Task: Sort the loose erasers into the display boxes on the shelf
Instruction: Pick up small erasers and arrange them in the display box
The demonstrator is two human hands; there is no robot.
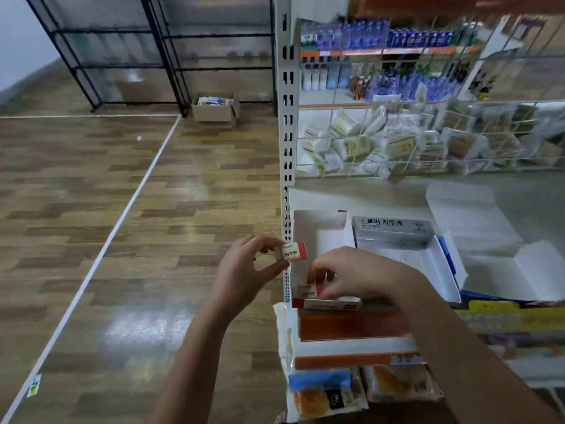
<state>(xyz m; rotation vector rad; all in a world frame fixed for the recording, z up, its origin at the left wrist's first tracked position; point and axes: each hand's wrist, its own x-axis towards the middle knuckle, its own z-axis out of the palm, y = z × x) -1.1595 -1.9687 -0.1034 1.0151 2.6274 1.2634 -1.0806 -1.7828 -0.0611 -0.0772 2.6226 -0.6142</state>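
My left hand (249,264) pinches a red-and-white 2B eraser (293,251) just left of the shelf's edge post. My right hand (360,278) reaches down into the front of a red-and-white display box (318,231) on the shelf, its fingers curled round another red-and-white eraser (312,289) that is partly hidden by them. Beside this box to the right stands a blue-and-white display box (434,264) with a grey eraser pack (394,229) at its back.
The white shelf post (287,148) rises between my hands. A wire basket (428,142) of packets hangs above the boxes. Packaged goods (330,393) lie on the lower shelf. A cardboard box (215,107) stands on the wooden floor far left.
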